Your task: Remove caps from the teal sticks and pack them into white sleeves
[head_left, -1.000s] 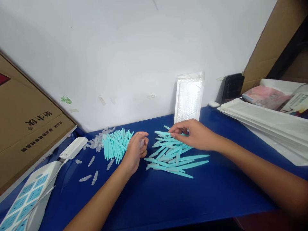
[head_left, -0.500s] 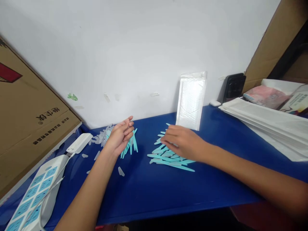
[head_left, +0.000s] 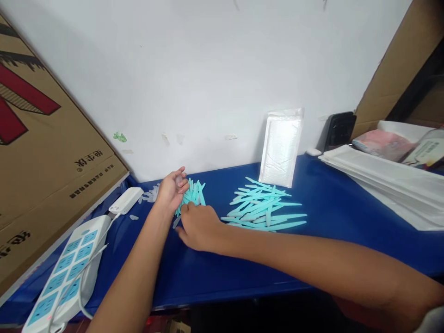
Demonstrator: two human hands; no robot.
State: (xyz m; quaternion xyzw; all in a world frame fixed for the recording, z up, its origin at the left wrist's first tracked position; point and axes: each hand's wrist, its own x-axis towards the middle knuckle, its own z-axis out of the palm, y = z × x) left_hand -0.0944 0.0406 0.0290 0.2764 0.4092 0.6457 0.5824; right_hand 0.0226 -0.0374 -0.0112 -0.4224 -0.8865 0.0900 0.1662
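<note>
My left hand (head_left: pixel 172 190) is palm up with curled fingers, holding a small translucent plastic cap (head_left: pixel 179 179). Beside it lies a pile of slim teal eyebrow razors (head_left: pixel 196 190), with pale translucent caps (head_left: pixel 151 194) heaped on its other side. At the near edge of this pile, my right hand (head_left: pixel 203 227) reaches in palm down, its thumb apart from the bent fingers. Its fingertips partly hide the razors there, and I see nothing gripped in it. A second, spread-out pile of teal razors (head_left: pixel 263 203) lies to the right, partly behind my right forearm.
A silvery bubble mailer (head_left: pixel 281 150) leans against the wall. White mailers (head_left: pixel 381 178) are stacked at right, near a black object (head_left: pixel 340 132) and a small white case (head_left: pixel 313 151). At left are a power strip (head_left: pixel 69 273), a white charger (head_left: pixel 125 200) and a cardboard box (head_left: pixel 52 152).
My right hand has moved left from the right razor pile to the left one. A translucent cap now shows in my left hand. The view has shifted slightly.
</note>
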